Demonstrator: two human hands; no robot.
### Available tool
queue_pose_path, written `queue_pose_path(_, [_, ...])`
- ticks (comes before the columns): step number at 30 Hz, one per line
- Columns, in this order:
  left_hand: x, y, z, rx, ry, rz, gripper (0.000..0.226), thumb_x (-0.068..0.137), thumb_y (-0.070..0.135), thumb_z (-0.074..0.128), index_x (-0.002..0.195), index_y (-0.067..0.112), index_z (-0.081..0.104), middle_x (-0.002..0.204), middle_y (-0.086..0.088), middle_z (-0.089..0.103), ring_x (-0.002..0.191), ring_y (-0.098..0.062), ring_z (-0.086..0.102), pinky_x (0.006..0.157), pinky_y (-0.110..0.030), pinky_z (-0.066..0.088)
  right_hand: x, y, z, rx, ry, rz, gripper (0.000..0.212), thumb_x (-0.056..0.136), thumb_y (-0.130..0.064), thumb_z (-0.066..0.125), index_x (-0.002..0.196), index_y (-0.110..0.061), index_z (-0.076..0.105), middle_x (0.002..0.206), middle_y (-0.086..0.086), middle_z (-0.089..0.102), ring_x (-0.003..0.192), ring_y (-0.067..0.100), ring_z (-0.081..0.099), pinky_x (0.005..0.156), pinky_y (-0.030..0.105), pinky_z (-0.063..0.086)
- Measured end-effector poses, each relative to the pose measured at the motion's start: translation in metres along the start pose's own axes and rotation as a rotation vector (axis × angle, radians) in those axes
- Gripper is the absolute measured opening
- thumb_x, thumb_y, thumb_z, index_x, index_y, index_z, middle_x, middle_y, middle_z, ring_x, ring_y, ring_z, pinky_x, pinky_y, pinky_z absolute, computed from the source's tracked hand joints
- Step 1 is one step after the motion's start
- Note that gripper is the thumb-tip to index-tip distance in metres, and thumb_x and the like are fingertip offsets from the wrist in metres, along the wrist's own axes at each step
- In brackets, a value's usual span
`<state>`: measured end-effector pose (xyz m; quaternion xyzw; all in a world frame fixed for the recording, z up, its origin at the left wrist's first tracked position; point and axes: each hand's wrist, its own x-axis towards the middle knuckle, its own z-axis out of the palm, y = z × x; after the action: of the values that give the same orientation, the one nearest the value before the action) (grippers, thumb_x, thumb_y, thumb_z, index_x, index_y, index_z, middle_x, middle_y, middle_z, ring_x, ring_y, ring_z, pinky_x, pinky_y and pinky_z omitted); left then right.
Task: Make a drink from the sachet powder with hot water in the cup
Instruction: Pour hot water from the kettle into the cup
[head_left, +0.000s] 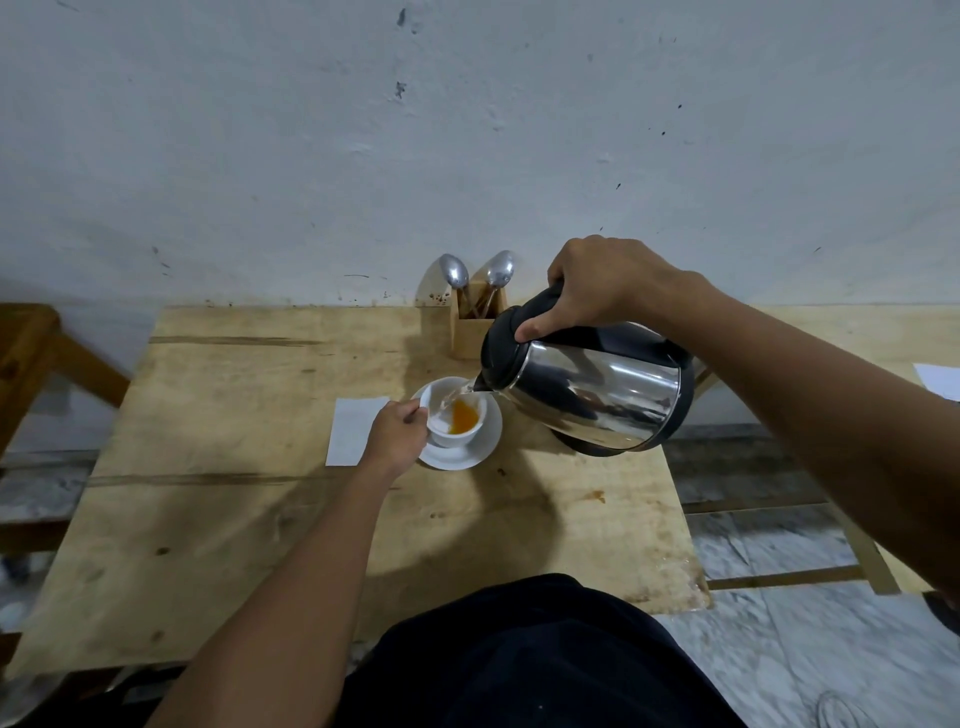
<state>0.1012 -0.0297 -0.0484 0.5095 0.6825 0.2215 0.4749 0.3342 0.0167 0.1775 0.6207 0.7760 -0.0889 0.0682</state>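
The right hand (597, 286) is closed around the black handle of the kettle (587, 384) and holds it tilted in the air, with the spout down toward the left. A thin stream of water (453, 394) runs from the spout into the cup (454, 415), where an orange patch of drink (463, 417) shows against the white inside. The left hand (397, 431) is closed on the left side of the cup, the fingers wrapped at its handle. The cup stands on a white saucer (480, 447), and the saucer lies near the middle of the wooden surface (234, 519). Just left of the saucer lies a white paper (353, 428); the left hand covers its right edge. I cannot tell if this paper is the sachet. Behind the cup, against the wall (467, 130), stands a wooden holder (470, 327) with two spoons (454, 273) upright in it, bowls up. The tilted kettle hides the right part of the holder and hangs above the right part of the surface. At the far right edge another white sheet (940, 379) lies on a second wooden top, well apart from the cup. A dark garment (519, 660) of the person fills the bottom middle.
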Motion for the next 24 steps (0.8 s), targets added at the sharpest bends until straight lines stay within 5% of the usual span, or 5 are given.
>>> queue_pose_path(8, [0.002, -0.002, 0.002, 0.021, 0.020, 0.018, 0.036, 0.099, 0.023, 0.043, 0.126, 0.008, 0.062, 0.117, -0.011, 0.059, 0.107, -0.031, 0.063, 0.097, -0.041, 0.051, 0.000, 0.005, -0.007, -0.018, 0.000, 0.007, 0.069, 0.060, -0.081, 0.067, 0.072, -0.013, 0.065, 0.062, 0.002, 0.061, 0.060, 0.017, 0.055, 0.053, 0.027, 0.036])
queue_pose_path(13, [0.004, -0.005, 0.004, 0.028, 0.027, 0.029, 0.034, 0.099, 0.022, 0.042, 0.114, 0.003, 0.066, 0.109, -0.017, 0.064, 0.103, -0.032, 0.063, 0.082, -0.033, 0.049, -0.002, 0.007, -0.010, -0.022, -0.007, 0.022, 0.067, 0.059, -0.081, 0.067, 0.071, -0.016, 0.064, 0.064, 0.001, 0.062, 0.062, 0.016, 0.056, 0.053, 0.028, 0.037])
queue_pose_path(24, [0.006, -0.008, 0.005, 0.021, 0.038, 0.025, 0.036, 0.099, 0.023, 0.044, 0.124, 0.006, 0.063, 0.118, -0.016, 0.064, 0.107, -0.031, 0.063, 0.096, -0.043, 0.053, -0.009, 0.010, -0.016, 0.004, -0.020, 0.021, 0.065, 0.061, -0.078, 0.069, 0.064, -0.014, 0.059, 0.058, 0.001, 0.056, 0.057, 0.016, 0.052, 0.053, 0.028, 0.034])
